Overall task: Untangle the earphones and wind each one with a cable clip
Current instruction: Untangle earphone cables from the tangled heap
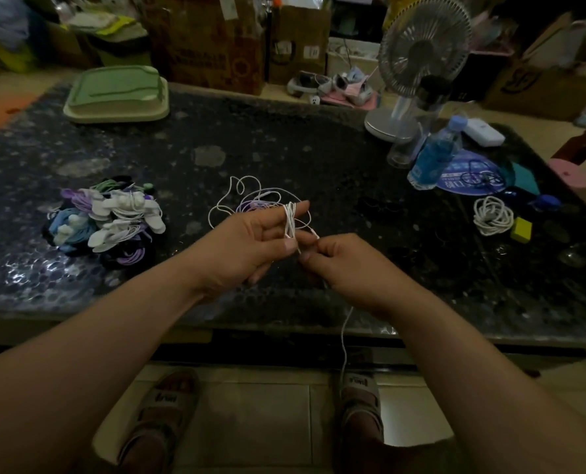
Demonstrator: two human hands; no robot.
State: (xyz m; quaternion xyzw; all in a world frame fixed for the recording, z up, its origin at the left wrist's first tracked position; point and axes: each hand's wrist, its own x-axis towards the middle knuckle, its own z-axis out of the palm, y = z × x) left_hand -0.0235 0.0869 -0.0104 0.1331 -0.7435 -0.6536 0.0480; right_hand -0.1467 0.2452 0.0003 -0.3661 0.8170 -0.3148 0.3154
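My left hand (250, 241) holds several turns of a white earphone cable (289, 220) wound around its extended fingers, thumb pressing the loops. My right hand (339, 261) pinches the same cable just below the loops; a loose strand (344, 336) hangs from it past the table edge toward the floor. Behind my hands lies a tangle of white and purple earphones (247, 196) on the dark stone table (284, 148). A pile of wound earphones with white clips (110, 217) sits at the left.
A green lidded box (117, 94) stands at the back left. A desk fan (418, 63), clear bottles (431, 155), a blue round card (469, 176), a coiled white cable (493, 215) and a yellow block (521, 229) crowd the right. Cardboard boxes line the back.
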